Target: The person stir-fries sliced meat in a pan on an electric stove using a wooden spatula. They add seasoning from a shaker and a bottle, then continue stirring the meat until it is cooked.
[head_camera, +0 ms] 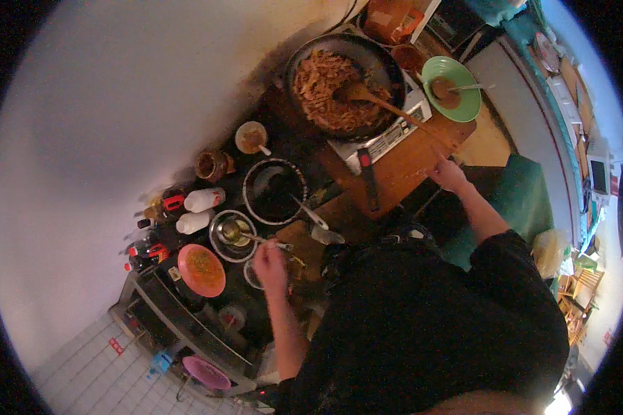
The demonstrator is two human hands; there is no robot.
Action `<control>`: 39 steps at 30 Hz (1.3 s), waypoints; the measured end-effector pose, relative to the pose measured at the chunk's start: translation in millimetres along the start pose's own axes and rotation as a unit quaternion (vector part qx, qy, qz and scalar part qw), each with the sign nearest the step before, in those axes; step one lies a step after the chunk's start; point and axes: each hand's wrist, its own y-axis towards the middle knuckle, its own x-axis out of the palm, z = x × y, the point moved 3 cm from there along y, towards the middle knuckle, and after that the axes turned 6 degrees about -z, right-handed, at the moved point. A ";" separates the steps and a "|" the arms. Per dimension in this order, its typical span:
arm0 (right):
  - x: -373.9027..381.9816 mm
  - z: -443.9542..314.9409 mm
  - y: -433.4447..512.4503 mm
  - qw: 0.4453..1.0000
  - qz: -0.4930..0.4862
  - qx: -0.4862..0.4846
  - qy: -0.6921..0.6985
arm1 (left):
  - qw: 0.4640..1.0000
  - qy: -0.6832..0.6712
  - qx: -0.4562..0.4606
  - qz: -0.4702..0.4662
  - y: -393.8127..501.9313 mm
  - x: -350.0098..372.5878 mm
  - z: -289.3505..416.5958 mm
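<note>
My left hand [271,264] is closed around the handle of a metal ladle [231,231]. The ladle's bowl dips into a metal bowl [213,248] with some liquid in it. At the far right end of a long wooden spatula [402,115] is my right hand [449,174], its fingers curled at the handle's end. The spatula's blade rests in shredded, brownish food [324,88] inside a large black wok [297,118]. Under the wok is an induction cooker [389,142] with a white control panel.
A green bowl [464,111] with brown paste and a spoon stands right of the wok. A dark-filled rimmed bowl [249,197], white bottles [194,222], a pink plate [184,259] of chopped food and a wall [109,129] lie leftward. A black-handled tool [369,181] lies before the cooker.
</note>
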 end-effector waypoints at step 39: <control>-182.0 -144.9 2.6 0.939 -0.011 -0.200 -0.279 | 0.928 -0.229 -0.198 -0.216 48.7 286.1 35.9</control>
